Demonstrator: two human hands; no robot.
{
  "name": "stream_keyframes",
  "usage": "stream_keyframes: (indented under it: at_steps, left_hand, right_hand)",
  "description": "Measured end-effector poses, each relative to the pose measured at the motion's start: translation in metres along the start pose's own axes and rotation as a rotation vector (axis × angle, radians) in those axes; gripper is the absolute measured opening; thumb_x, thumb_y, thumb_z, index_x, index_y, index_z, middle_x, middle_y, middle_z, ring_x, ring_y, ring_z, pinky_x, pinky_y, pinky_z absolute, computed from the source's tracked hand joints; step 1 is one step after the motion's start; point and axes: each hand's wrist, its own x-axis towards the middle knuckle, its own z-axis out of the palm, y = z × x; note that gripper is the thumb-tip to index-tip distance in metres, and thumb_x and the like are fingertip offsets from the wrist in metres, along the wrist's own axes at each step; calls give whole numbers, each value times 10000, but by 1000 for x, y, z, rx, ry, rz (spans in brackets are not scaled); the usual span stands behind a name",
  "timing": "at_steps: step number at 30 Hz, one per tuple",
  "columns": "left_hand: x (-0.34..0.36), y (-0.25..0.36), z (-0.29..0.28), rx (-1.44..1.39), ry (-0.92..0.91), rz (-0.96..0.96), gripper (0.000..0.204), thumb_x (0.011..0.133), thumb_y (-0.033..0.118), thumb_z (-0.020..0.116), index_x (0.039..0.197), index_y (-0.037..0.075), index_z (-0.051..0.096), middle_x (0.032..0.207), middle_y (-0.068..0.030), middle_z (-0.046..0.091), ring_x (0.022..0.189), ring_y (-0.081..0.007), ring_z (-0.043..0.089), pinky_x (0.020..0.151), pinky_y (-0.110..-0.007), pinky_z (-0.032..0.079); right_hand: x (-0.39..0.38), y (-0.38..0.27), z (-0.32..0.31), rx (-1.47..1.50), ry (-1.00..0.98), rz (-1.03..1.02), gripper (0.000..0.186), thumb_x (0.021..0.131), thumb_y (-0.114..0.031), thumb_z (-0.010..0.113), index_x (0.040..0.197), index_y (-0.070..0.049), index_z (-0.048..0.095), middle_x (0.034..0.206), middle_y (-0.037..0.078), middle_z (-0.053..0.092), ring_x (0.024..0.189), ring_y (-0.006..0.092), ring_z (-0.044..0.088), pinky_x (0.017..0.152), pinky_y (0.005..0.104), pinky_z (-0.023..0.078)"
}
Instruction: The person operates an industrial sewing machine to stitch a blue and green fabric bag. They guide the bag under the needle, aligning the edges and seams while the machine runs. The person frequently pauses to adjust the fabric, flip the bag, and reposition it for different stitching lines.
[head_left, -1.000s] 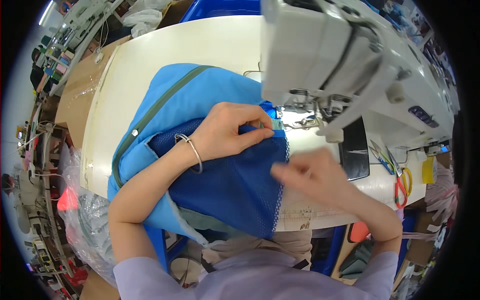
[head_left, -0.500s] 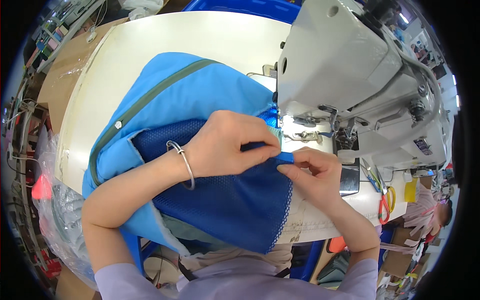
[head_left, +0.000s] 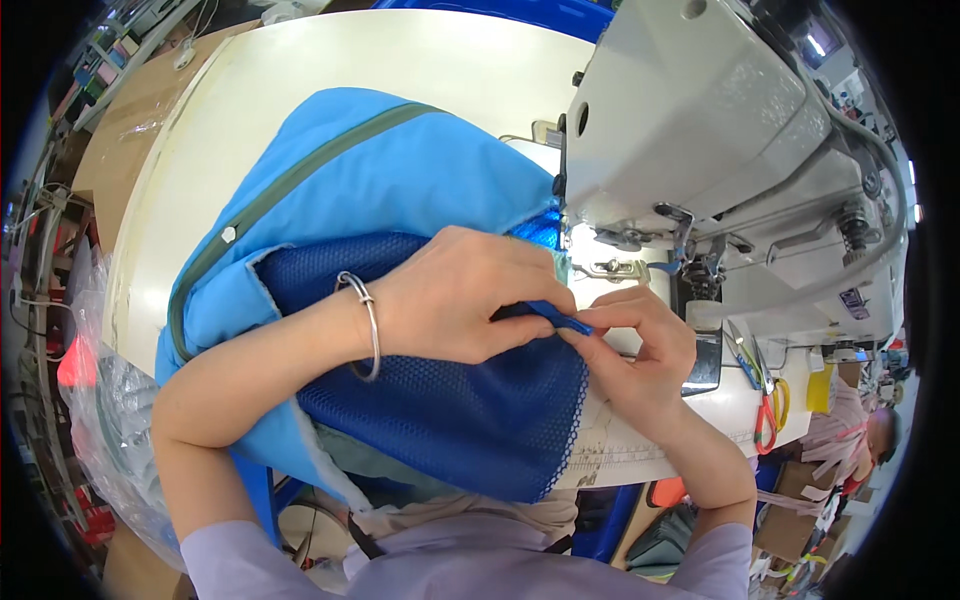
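A light blue fabric piece point(head_left: 380, 180) with a grey-green band lies on the cream table point(head_left: 300, 70), and a dark blue mesh panel point(head_left: 450, 420) lies over it and hangs off the table's front edge. My left hand point(head_left: 470, 300), with a metal bangle on the wrist, presses on the mesh and pinches a narrow blue strip point(head_left: 560, 320) at its edge. My right hand point(head_left: 630, 340) pinches the same strip from the right, just in front of the presser foot point(head_left: 610, 265) of the white sewing machine point(head_left: 700, 130).
Scissors with red and yellow handles point(head_left: 768, 405) lie on the table to the right. A clear plastic bag point(head_left: 100, 420) hangs at the left below the table. Another person point(head_left: 850, 440) sits at the far right. Cluttered shelves stand at the far left.
The view has closed in on the sewing machine. My right hand moved up from the mesh's lower edge to meet my left hand at the blue strip by the presser foot.
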Motion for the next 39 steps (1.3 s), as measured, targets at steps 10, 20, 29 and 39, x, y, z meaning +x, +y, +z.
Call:
stream_keyframes:
  at_steps: [10, 20, 29, 39]
  left_hand:
    - [12, 4, -45, -572, -374, -326, 282, 913, 23, 742, 1186, -44, 735, 1032, -105, 779, 920, -105, 689, 834, -268, 546]
    - [12, 2, -19, -462, -79, -191, 181, 879, 82, 763, 1038, -4, 783, 956, -125, 746, 879, -202, 666, 834, -299, 502]
    - [8, 12, -2, -164, 17, -211, 192, 894, 105, 788, 1052, -1, 765, 878, -110, 714, 810, -223, 663, 763, -349, 515]
    - [7, 20, -6, -97, 111, -346, 123, 896, 43, 766, 1004, -18, 772, 931, -94, 760, 860, -143, 686, 810, -287, 544]
  right_hand:
    - [-2, -10, 4, 483, 20, 228, 171, 887, 44, 790, 1049, 45, 736, 983, 84, 745, 871, 139, 719, 833, 289, 584]
    - [-2, 0, 0, 550, 8, 335, 225, 913, 44, 763, 1127, 76, 702, 1067, 123, 744, 992, 159, 720, 895, 300, 588]
    - [-5, 11, 6, 578, 42, 356, 223, 900, 57, 765, 1114, 79, 706, 1075, 151, 746, 973, 164, 726, 880, 304, 603]
    - [-2, 6, 5, 436, -1, 410, 132, 924, 11, 748, 1045, 60, 730, 1014, 102, 765, 903, 148, 729, 767, 281, 606]
